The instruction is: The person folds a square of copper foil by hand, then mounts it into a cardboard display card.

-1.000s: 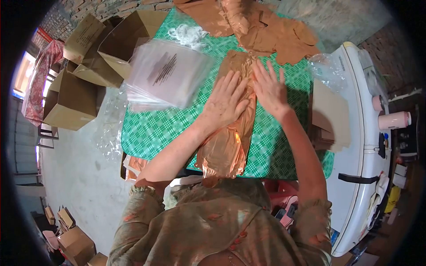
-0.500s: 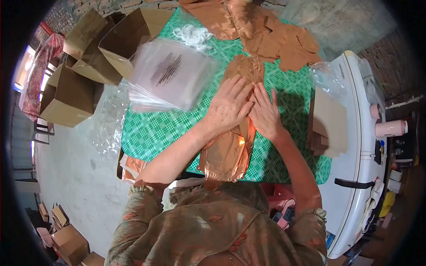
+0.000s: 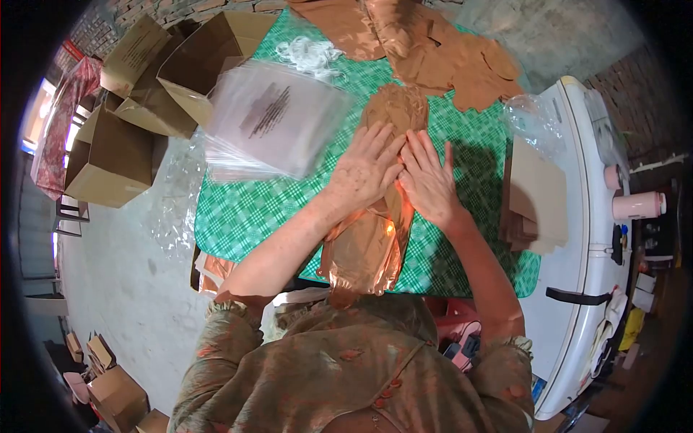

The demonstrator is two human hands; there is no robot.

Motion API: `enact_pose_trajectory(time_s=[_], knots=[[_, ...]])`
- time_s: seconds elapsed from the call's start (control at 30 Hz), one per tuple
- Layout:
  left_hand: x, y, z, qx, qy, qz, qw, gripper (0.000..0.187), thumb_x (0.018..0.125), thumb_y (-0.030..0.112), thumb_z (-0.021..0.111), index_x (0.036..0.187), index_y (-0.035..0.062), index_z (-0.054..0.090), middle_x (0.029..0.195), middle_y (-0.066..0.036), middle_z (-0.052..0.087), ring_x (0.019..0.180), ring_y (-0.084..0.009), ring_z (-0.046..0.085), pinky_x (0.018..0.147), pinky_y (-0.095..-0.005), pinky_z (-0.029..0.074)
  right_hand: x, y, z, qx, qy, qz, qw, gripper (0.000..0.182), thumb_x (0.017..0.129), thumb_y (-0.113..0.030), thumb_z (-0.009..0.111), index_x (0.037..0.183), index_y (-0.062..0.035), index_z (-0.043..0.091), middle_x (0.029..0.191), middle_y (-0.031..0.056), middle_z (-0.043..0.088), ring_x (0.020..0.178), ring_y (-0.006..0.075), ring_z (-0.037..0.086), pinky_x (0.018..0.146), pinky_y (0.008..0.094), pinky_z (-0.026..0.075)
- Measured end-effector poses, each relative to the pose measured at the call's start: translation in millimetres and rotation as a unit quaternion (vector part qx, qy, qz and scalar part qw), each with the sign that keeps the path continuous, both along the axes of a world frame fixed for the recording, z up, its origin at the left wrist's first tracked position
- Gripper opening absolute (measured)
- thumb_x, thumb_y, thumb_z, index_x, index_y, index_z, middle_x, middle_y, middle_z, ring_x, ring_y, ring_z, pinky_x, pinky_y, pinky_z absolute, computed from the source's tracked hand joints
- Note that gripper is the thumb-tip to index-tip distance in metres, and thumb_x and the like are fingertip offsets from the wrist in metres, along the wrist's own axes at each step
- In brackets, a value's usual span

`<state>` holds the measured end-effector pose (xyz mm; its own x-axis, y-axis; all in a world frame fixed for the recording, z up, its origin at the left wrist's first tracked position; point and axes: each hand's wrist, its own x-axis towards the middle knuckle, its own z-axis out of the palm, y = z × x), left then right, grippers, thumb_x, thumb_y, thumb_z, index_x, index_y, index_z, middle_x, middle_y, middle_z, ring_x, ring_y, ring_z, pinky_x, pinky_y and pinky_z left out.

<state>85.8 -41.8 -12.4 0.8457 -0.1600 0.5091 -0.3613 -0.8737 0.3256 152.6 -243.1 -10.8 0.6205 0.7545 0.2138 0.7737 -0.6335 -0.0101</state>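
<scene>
A copper-coloured foil balloon (image 3: 361,252), flat and folded into a long strip, lies lengthwise on a green checked tablecloth (image 3: 245,224). My left hand (image 3: 367,164) rests flat on its middle, fingers stretched out and pointing away from me. Beside it, my right hand (image 3: 427,180) lies along the strip's right edge with its fingers extended and the thumb side close to my left hand. Both palms press down on the foil and hide part of it. The near end of the strip reaches the table edge by my body.
Clear plastic bags (image 3: 274,119) are stacked at the left. White string (image 3: 310,56) lies behind them. More copper foil pieces (image 3: 462,68) spread over the far side. Cardboard sheets (image 3: 538,195) lie at the right, next to a white appliance (image 3: 577,289). Open cardboard boxes (image 3: 112,162) stand left.
My hands stay flat on the foil; the left has slid slightly left and toward me. The fingers of my right hand have shifted slightly. The view has moved a little.
</scene>
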Motion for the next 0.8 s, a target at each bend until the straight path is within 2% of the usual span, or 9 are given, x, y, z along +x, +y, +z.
enact_pose_trajectory(time_s=[0.17,0.37,0.5,0.67,0.8], knots=[[-1,0,2,-0.010,0.012,0.001,1.000,0.061,0.108,0.036,0.058,0.160,0.0049,0.049,0.164,-0.024,0.045,0.155,-0.0446,0.039,0.129,-0.0562,0.030,1,-1,2,-0.004,-0.017,0.008,1.000,0.053,0.108,-0.035,0.054,0.153,-0.0061,0.053,0.174,0.0128,0.035,0.165,0.0322,0.022,0.128,0.0716,0.011],[-1,1,6,-0.036,-0.019,0.006,0.999,0.057,0.107,0.033,0.061,0.155,0.0023,0.054,0.162,-0.025,0.047,0.155,-0.0450,0.039,0.129,-0.0572,0.030,5,7,14,0.044,-0.018,0.028,0.998,0.053,0.106,-0.032,0.056,0.151,-0.0046,0.054,0.172,0.0163,0.036,0.163,0.0345,0.026,0.128,0.0718,0.012],[2,2,12,-0.054,-0.042,0.030,0.997,0.056,0.105,0.031,0.063,0.152,0.0015,0.056,0.161,-0.025,0.049,0.150,-0.0449,0.044,0.125,-0.0543,0.037,16,20,19,0.072,-0.008,0.036,0.997,0.053,0.105,-0.030,0.056,0.150,-0.0032,0.055,0.172,0.0168,0.035,0.163,0.0353,0.025,0.128,0.0709,0.011],[1,6,13,-0.084,-0.009,0.060,0.995,0.060,0.104,0.029,0.064,0.156,0.0023,0.050,0.160,-0.027,0.048,0.142,-0.0461,0.053,0.119,-0.0507,0.045,23,25,21,0.017,0.014,0.048,0.999,0.050,0.107,-0.031,0.052,0.149,-0.0044,0.055,0.173,0.0166,0.032,0.164,0.0365,0.021,0.129,0.0706,0.010],[1,6,10,-0.097,-0.009,0.067,0.993,0.061,0.105,0.028,0.063,0.158,0.0027,0.047,0.160,-0.029,0.047,0.140,-0.0469,0.054,0.118,-0.0519,0.045,23,23,14,0.004,-0.009,0.048,0.999,0.049,0.107,-0.032,0.051,0.149,-0.0053,0.055,0.173,0.0166,0.032,0.163,0.0388,0.022,0.127,0.0735,0.011]])
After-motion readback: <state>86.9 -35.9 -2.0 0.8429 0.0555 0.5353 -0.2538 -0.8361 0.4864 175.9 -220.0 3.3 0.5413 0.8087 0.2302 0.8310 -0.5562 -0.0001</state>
